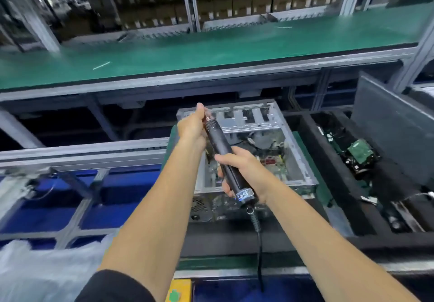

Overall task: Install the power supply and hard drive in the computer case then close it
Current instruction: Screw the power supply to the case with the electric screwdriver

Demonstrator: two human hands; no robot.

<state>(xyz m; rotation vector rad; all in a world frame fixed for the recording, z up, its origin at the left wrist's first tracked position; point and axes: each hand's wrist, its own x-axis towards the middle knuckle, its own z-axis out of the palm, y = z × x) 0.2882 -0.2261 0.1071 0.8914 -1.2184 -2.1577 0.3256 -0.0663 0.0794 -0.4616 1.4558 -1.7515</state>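
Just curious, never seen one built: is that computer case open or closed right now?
Open. The computer case has no side cover on, so the circuit board and wires inside show.

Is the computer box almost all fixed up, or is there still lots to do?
Not yet. The computer case is still open with no side cover on. Right now the right hand grips an electric screwdriver while the left hand holds its tip, probably readying a screw. A green-topped part, maybe the hard drive, still lies on the right, outside the case. Closing is still left.
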